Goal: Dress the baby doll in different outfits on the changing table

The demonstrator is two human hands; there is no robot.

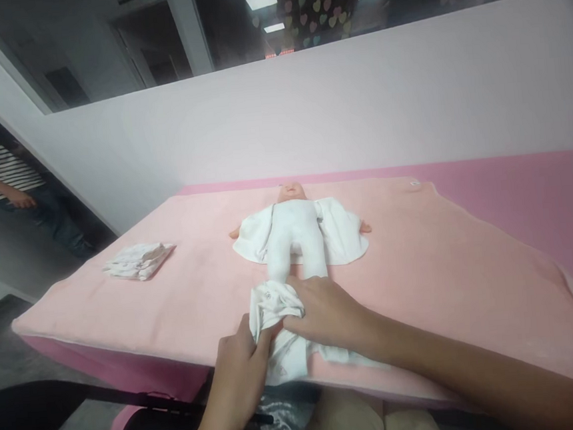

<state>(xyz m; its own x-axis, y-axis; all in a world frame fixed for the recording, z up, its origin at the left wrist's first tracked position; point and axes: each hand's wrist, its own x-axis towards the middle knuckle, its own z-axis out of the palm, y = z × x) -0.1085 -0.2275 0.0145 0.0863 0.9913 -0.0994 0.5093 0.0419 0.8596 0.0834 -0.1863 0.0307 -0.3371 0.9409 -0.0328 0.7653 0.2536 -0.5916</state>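
Head view: I'm watching the left hand [239, 359] and right hand [328, 312] gripping 2 sides of a bunched white garment [272, 300]. It's hiding the lower legs of a doll [295, 231], which is lying on the tabletop [423, 283]; whether feet are sitting inside, I'm not able to tell.

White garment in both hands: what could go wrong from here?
The white garment is bunched between the left hand and right hand, so it might twist.
White cloth below the hands lies near the front edge of the peach blanket; it could slide off.
The right hand is right by the doll's legs; a tug might shift them.
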